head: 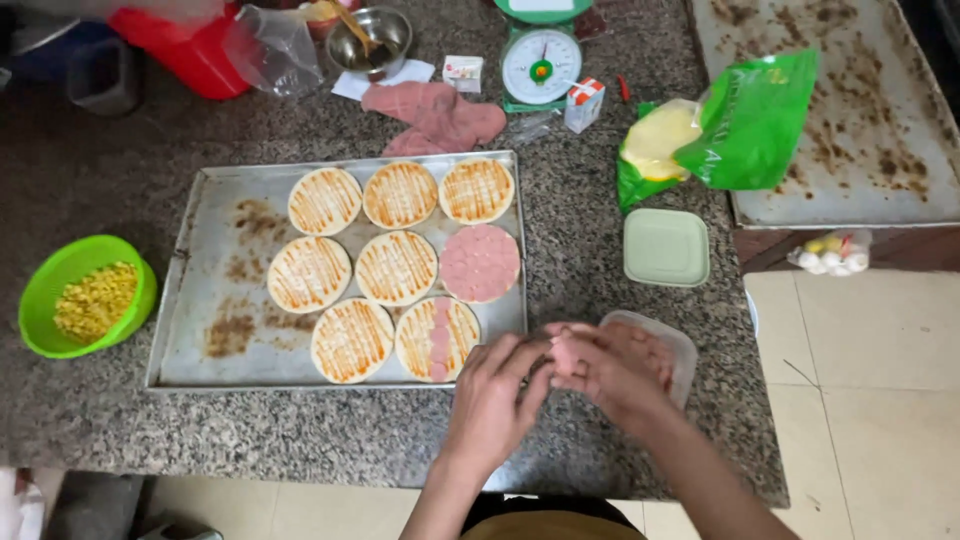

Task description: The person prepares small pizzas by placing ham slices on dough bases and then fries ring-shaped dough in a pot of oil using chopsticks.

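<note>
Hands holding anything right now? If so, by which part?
Yes: both hands, left hand and right hand, pinch a small stack of pink sausage slices between fingertips, grip at its edges, above the clear plastic container.

The scene is viewed from a single head-worn camera, aimed steeply down and forward. The granite surface (600, 250) is seen from close above its near edge, with tiled floor (860, 400) caught at right.

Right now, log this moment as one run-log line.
left hand: on pink sausage slices | right hand: holding the slices | beside: clear tub | baking tray: eight round bases, one fully covered
</note>
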